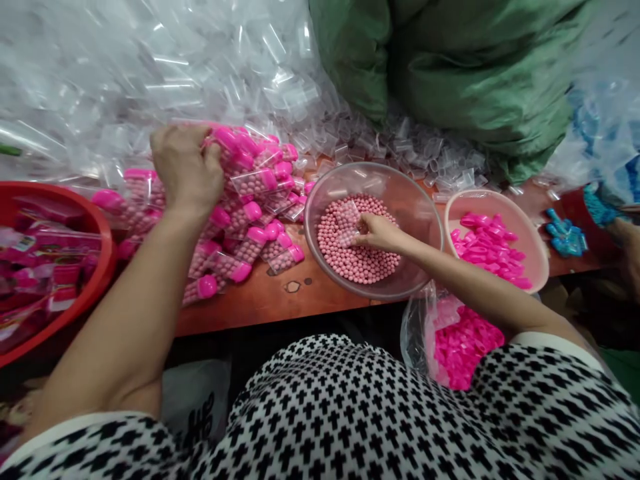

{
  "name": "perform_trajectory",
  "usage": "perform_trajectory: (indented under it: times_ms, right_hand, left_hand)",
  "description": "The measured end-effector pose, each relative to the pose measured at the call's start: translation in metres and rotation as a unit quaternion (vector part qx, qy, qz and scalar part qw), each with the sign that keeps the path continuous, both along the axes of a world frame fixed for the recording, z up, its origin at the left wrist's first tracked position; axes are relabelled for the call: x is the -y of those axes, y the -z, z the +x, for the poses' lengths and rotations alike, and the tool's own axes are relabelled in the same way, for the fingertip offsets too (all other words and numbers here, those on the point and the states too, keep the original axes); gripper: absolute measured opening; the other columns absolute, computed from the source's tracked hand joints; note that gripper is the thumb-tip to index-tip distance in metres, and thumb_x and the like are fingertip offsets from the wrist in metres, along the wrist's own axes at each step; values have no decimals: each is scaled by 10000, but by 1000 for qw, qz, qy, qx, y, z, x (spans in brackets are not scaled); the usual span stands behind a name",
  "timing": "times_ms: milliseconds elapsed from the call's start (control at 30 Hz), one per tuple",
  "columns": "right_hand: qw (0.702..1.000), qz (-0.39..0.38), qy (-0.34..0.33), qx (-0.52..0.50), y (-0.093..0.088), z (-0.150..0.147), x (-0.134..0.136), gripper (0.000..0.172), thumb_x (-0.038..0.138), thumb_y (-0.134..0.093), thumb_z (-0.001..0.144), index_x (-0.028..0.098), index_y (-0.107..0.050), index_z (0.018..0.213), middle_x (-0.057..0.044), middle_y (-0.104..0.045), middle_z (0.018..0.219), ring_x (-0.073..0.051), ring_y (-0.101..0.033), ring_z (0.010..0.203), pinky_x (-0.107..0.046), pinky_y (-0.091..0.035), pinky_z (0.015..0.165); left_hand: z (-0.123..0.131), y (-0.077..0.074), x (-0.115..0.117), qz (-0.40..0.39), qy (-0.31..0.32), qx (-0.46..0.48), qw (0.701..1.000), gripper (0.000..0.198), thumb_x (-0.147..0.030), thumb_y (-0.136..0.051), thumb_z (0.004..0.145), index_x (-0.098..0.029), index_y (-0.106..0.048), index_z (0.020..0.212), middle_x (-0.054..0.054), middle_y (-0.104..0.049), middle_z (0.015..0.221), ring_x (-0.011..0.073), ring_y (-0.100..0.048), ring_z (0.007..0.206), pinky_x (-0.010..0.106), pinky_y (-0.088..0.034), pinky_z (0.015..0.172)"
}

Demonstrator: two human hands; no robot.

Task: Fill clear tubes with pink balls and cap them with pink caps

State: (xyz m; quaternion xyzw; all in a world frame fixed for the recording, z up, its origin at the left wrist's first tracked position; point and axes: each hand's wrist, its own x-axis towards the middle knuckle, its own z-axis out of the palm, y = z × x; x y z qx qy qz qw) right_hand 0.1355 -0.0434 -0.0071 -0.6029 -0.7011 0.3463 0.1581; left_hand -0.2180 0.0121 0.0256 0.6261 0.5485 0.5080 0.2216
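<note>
My right hand (pixel 379 233) reaches into a clear bowl (pixel 425 220) of small pink beads (pixel 365 263). Its fingers are closed on a clear container (pixel 347 221) that lies among the beads. At the left, my left hand (pixel 187 167) is over a heap of filled containers with bright pink caps (pixel 250 243). Its fingers are curled at the heap's top, beside a pink cap; what they hold, if anything, is hidden.
A red basin (pixel 107 250) of pink packets stands at the far left. Clear empty containers (pixel 280 80) pile up behind, beside a green sack (pixel 475 73). A pale bowl (pixel 540 257) and a bag (pixel 417 327) hold pink pieces. Another person's hand (pixel 627 247) shows at the right edge.
</note>
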Motion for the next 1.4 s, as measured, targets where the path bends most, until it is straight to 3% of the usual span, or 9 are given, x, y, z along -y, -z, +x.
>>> perform_trajectory:
  times_ms: [100, 300, 533, 667, 900, 1067, 1167, 1267, 1400]
  right_hand:
    - [999, -28, 6, -30, -2, -9, 0, 366, 245, -880, 550, 222, -555, 718, 33, -587, 661, -149, -492, 644, -262, -319, 605]
    - [995, 52, -23, -83, -46, -2, 8, 256, 151, -794, 637, 209, -623, 817, 37, -623, 721, -150, -524, 684, -276, -360, 655]
    - [960, 28, -43, -276, -73, 31, 23, 331, 251, -845, 706, 224, -665, 982, 29, -681, 820, -140, -604, 736, -257, -454, 689]
    - [961, 51, -96, -254, -78, 43, 25, 248, 277, -803, 778, 209, -736, 1008, -2, -748, 914, -147, -652, 802, -266, -492, 768]
    - [961, 95, -73, -248, -64, 37, 36, 134, 278, -778, 798, 230, -774, 923, 3, -770, 866, -159, -676, 801, -279, -495, 787]
    - [964, 123, -3, -234, -59, 53, 59, 283, 266, -756, 813, 283, -736, 1095, 31, -753, 875, -143, -665, 779, -283, -503, 797]
    - [967, 179, 114, -141, -65, 103, 59, 134, 276, -688, 867, 235, -766, 968, -14, -747, 881, -168, -663, 815, -308, -495, 822]
    - [963, 138, 186, 137, -67, 167, 46, 154, 192, -634, 877, 159, -773, 821, -78, -746, 806, -227, -670, 786, -355, -480, 813]
    - [925, 11, 37, 377, -51, 223, 30, 329, 37, -559, 843, 107, -773, 1084, -171, -772, 1086, -286, -706, 983, -362, -493, 863]
  left_hand:
    - [30, -2, 15, 33, -65, -98, 992, 331, -194, -712, 835, -256, -718, 1160, 12, -629, 1368, 341, -354, 1499, 510, -166, 1319]
    - [133, -5, 53, -45, 257, -131, 957, 321, -310, -781, 784, -196, -741, 1081, 78, -756, 1111, 313, -683, 1123, 481, -496, 1066]
    - [179, 11, 58, -206, 404, 215, 865, 262, -267, -719, 807, -158, -725, 1045, 71, -750, 942, 198, -717, 813, 329, -596, 752]
    - [184, 10, 61, -249, 411, 274, 833, 404, -290, -849, 691, -156, -733, 1054, 54, -746, 891, 176, -706, 775, 310, -604, 739]
    - [188, 13, 64, -228, 400, 240, 855, 375, -379, -898, 660, -171, -778, 948, 63, -762, 899, 205, -722, 817, 317, -622, 764]
    - [185, 14, 65, -245, 330, 233, 882, 424, -487, -878, 704, -190, -788, 993, 91, -789, 1012, 243, -749, 891, 364, -648, 831]
    - [185, 13, 66, -229, 305, 208, 901, 424, -526, -878, 691, -205, -795, 956, 84, -796, 1020, 249, -752, 913, 384, -647, 882]
    - [186, 9, 69, -227, 325, 130, 909, 471, -575, -870, 673, -205, -811, 958, 82, -802, 1023, 275, -750, 956, 427, -624, 952]
    - [187, 5, 70, -243, 302, 137, 912, 511, -599, -869, 658, -212, -816, 987, 68, -796, 1083, 272, -742, 1007, 420, -614, 978]
